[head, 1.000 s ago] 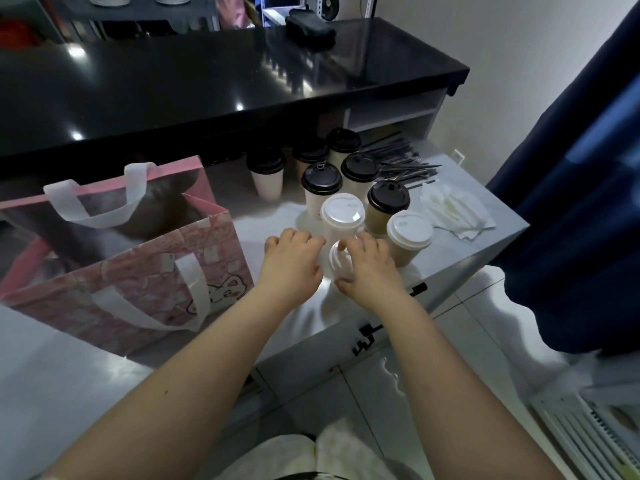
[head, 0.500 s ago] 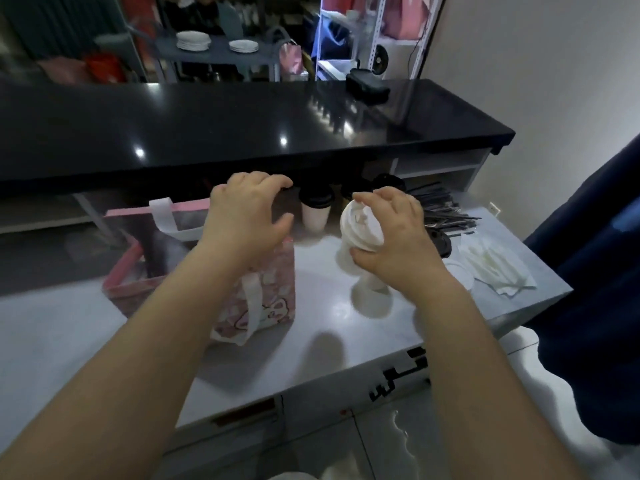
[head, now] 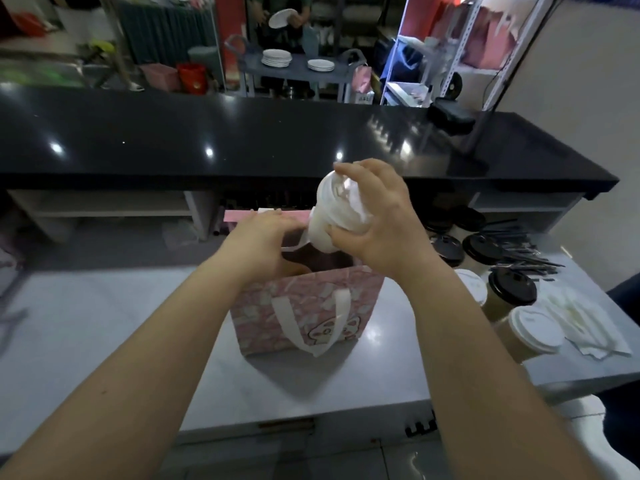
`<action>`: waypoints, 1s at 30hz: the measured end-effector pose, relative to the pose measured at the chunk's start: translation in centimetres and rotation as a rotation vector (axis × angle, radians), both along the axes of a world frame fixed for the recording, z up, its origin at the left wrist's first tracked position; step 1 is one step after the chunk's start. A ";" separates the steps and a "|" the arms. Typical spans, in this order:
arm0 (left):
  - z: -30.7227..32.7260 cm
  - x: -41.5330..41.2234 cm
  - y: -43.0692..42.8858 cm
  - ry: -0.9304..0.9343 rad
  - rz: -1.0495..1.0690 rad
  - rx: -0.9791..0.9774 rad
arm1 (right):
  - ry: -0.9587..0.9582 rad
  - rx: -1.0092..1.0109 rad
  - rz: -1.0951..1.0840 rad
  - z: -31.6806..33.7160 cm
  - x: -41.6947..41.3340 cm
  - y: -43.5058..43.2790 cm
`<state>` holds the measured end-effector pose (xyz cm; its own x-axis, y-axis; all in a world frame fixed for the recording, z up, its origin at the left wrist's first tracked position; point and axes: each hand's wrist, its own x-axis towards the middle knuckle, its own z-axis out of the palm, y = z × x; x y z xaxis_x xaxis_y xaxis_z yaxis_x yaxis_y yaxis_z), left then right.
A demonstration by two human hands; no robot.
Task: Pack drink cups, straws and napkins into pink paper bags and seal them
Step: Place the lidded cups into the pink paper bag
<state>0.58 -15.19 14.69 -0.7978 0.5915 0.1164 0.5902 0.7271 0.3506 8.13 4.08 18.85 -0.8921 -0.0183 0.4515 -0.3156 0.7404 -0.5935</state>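
Note:
A pink paper bag (head: 304, 306) with white handles stands open on the grey counter (head: 104, 323). My right hand (head: 377, 223) grips a white-lidded cup (head: 329, 209), tilted, just above the bag's mouth. My left hand (head: 263, 244) rests at the bag's near left rim, fingers curled at the opening beside a white handle; what it holds is unclear. More cups (head: 512, 292) with black and white lids stand at the right, with dark straws (head: 519, 247) behind them and white napkins (head: 581, 327) at the far right.
A raised black countertop (head: 242, 140) runs across behind the work surface, with a dark object (head: 450, 117) on it. Beyond it are shelves, stacked plates and a person. The counter's front edge is near my body.
My right hand has carried the white-lidded cup left and up, over the bag's mouth. My left hand has come down onto the bag's near rim. The camera tilted up.

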 end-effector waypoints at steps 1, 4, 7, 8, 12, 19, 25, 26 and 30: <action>-0.3 -0.2 0.0 -0.023 -0.018 -0.022 | -0.032 0.029 0.004 -0.1 -0.3 -0.4; -1.2 -0.5 0.0 -0.076 -0.018 -0.172 | -0.188 0.153 -0.017 -1.1 -0.9 -1.0; -1.9 -0.3 -0.3 -0.087 -0.018 -0.334 | -0.329 0.229 -0.049 -2.4 -0.9 -0.7; -2.1 -0.2 -0.4 -0.087 -0.027 -0.354 | -0.363 0.236 -0.061 -2.7 -0.8 -0.2; -2.4 0.2 -0.4 -0.051 -0.060 -0.390 | -0.402 0.337 -0.173 -3.3 -0.5 1.2; -2.7 -0.3 -0.5 -0.043 -0.081 -0.386 | -0.258 0.387 -0.066 -3.2 -1.4 -2.8; -2.7 -0.9 -1.4 -0.026 -0.059 -0.464 | -0.451 0.407 -0.122 -4.6 -2.5 -2.9; -2.7 -0.8 -1.4 -0.025 -0.063 -0.470 | -0.475 0.406 -0.138 -4.7 -2.7 -2.5; -2.9 -0.3 -1.1 0.002 -0.076 -0.477 | -0.514 0.461 -0.202 -4.9 -3.2 -0.6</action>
